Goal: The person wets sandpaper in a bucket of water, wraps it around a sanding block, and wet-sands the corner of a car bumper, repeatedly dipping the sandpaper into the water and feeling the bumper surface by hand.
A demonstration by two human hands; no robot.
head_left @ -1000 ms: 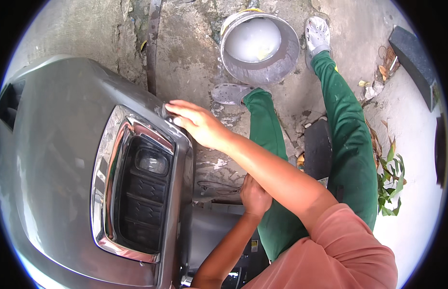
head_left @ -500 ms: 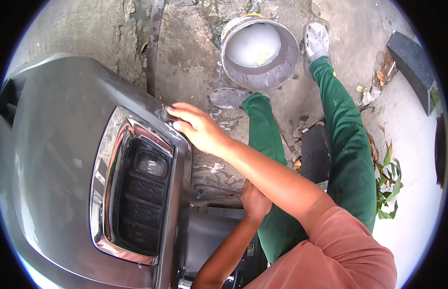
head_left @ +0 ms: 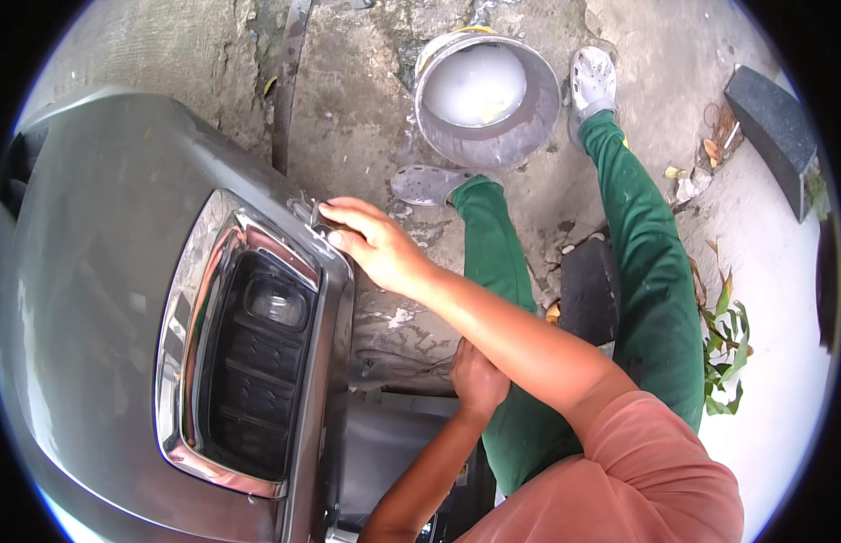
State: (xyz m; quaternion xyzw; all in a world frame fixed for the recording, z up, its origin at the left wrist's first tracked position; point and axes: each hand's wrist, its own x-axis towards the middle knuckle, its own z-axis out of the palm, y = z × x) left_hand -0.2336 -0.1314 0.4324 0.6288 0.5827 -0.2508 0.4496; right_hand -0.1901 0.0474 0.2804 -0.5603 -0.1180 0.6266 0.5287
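A dark grey car bumper (head_left: 85, 299) fills the left side, with a chrome-trimmed recess (head_left: 171, 398) around a small lamp (head_left: 277, 305). My right hand (head_left: 370, 242) reaches across to its upper right edge. The fingers and thumb pinch a small dark, shiny piece (head_left: 307, 215) against that edge; its kind does not show. Below the right forearm, my left hand (head_left: 480, 378) is curled closed beside my green-trousered leg. Its fingers are mostly turned away, and anything inside is hidden.
A grey bucket (head_left: 540, 136) with cloudy whitish liquid stands by my feet on stained concrete. A dark block (head_left: 588, 288) lies between my legs. Leafy plants (head_left: 728, 348) and another dark block (head_left: 773, 127) are along the pale wall at right.
The bumper sits slightly farther left in view. My right hand has shifted slightly along its edge, and more of the small dark piece shows. My left hand stays where it was.
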